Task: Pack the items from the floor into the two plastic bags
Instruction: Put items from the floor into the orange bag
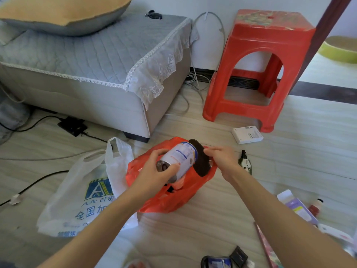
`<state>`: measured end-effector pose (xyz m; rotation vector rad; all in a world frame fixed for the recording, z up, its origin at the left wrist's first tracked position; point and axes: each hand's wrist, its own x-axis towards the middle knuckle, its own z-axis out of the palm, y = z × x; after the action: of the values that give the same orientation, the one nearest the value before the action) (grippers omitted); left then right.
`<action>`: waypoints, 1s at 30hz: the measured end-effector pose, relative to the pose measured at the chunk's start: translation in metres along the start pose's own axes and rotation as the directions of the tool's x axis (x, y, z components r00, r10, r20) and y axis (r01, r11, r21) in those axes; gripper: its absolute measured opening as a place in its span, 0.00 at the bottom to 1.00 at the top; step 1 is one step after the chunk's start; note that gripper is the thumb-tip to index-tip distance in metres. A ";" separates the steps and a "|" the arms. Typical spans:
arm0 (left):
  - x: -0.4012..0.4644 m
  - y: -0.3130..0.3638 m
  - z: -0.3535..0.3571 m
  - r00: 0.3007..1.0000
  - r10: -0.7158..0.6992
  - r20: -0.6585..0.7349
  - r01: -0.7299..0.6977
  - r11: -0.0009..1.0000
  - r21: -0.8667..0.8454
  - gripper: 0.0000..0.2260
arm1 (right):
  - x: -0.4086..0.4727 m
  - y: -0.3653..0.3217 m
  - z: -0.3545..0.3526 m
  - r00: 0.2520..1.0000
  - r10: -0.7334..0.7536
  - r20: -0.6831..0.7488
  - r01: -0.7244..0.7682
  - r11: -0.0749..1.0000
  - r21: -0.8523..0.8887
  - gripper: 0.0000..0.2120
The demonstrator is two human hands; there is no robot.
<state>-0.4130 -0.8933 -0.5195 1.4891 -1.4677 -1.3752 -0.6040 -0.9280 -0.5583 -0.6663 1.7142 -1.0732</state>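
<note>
Tin can (pixel 178 160) gripped in left hand (pixel 154 171), tilted lid-first toward red bag (pixel 170 198), whose rim right hand (pixel 222 161) fingers pinch open.

two bare forearms reach in from the bottom edge, no sleeve showing on either. the left hand (pixel 156 171) and right hand (pixel 222 161) wear no gloves, rings, watch or wristband. fingernails look short and plain, though blur hides finer detail.

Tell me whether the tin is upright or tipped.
Tipped. The left hand holds the tin on its side over the red bag, metal base toward the camera, dark lid end pointing away.
</note>
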 end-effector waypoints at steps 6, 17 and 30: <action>0.004 -0.001 0.021 0.986 0.156 0.064 -0.168 0.922 0.349 0.20 | -0.008 -0.015 -0.007 0.976 0.069 0.205 -0.131 0.942 0.307 0.09; 0.031 -0.062 -0.016 0.983 0.165 -0.083 0.004 0.430 0.903 0.27 | -0.015 -0.010 -0.019 0.965 0.044 0.259 -0.112 0.960 0.255 0.10; 0.067 -0.108 -0.012 0.972 0.189 -0.140 0.054 0.401 0.915 0.27 | -0.010 0.012 -0.015 0.982 -0.052 0.184 0.049 0.999 0.018 0.12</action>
<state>-0.3806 -0.9402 -0.6334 2.0756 -2.2575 -0.1631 -0.6139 -0.9093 -0.5625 -0.7798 1.5370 -1.0237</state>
